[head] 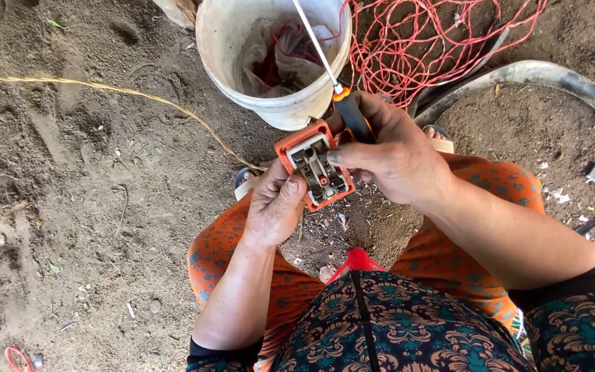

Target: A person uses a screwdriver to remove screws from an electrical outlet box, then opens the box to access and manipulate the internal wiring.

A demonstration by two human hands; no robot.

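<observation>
The left hand (275, 207) is closed around the lower edge of a small orange plastic switch box (315, 165) with grey metal contacts showing in its open face, thumb pressed on its front. The right hand (394, 157) grips the box's upper right side with the fingers while also holding a screwdriver (339, 83) with an orange and black handle, its thin steel shaft pointing up and away from the hands. Just beyond the hands stands a dirty white plastic bucket (277, 103) on the bare soil ground (84, 207). To the right of the bucket lies a tangle of thin red wire (435, 48). A yellow cord (105, 88) runs across the soil toward the left hand.
</observation>
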